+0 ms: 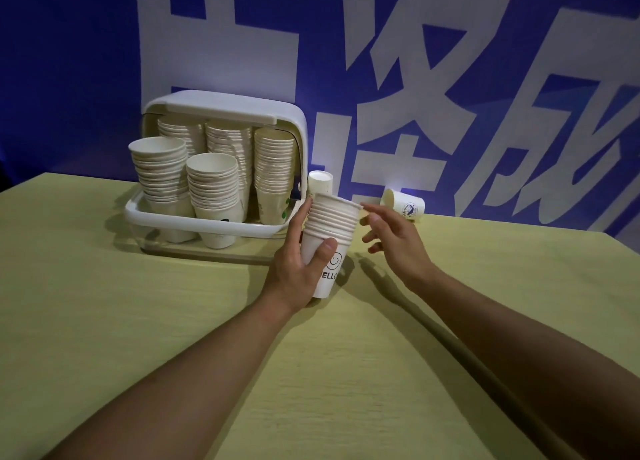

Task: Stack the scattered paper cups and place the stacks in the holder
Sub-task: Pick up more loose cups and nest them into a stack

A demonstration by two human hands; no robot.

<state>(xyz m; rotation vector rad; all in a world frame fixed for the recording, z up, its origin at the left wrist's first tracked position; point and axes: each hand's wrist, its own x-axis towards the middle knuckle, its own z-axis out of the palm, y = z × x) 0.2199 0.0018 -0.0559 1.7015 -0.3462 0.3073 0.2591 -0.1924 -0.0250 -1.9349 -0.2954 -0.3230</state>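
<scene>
From the head view, the left hand (294, 269) is gripping a stack of paper cups (330, 238), thumb curled across the front of the lowest cup, fingers wrapped behind; the stack is tilting slightly, its base just above the table (138, 338); the right hand (391, 238) is hovering just right of the stack's rim, fingers loosely spread and holding nothing; beyond the left fingers, the holder (214, 224) is sitting full of stacked cups; a cup (320, 182) is standing behind the stack; another cup (403, 205) is lying past the right fingertips.
</scene>
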